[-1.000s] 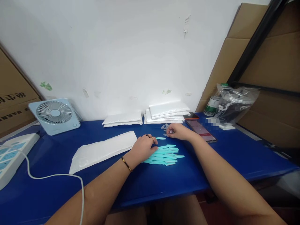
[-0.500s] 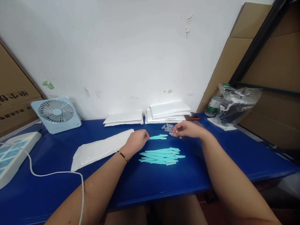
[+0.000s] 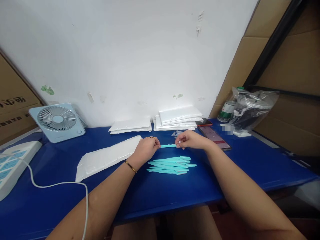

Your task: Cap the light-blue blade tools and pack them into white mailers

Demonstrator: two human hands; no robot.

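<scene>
My left hand (image 3: 147, 148) pinches the handle end of a turquoise eyebrow razor (image 3: 167, 145), held level just over the blue table. At the razor's other end, my right hand (image 3: 188, 140) is closed, with a small clear cap between thumb and fingers; the cap is mostly hidden by them. Just behind the right fingers lie several loose clear plastic caps (image 3: 174, 134). A loose pile of turquoise eyebrow razors (image 3: 171, 165) rests nearer to me, below both hands, with the razors lying roughly side by side.
A white padded packet (image 3: 106, 159) lies by my left wrist, and stacked white packets (image 3: 178, 116) stand against the wall. Left are a fan (image 3: 58, 121), a power strip (image 3: 22, 166) and a cable (image 3: 58, 183). Right are phones (image 3: 216, 138), a bottle (image 3: 226, 111) and a plastic bag (image 3: 257, 110).
My right hand has moved left from the loose caps to the blade end of the razor. My left hand has stayed almost in place. The lit phone beside my right forearm now shows.
</scene>
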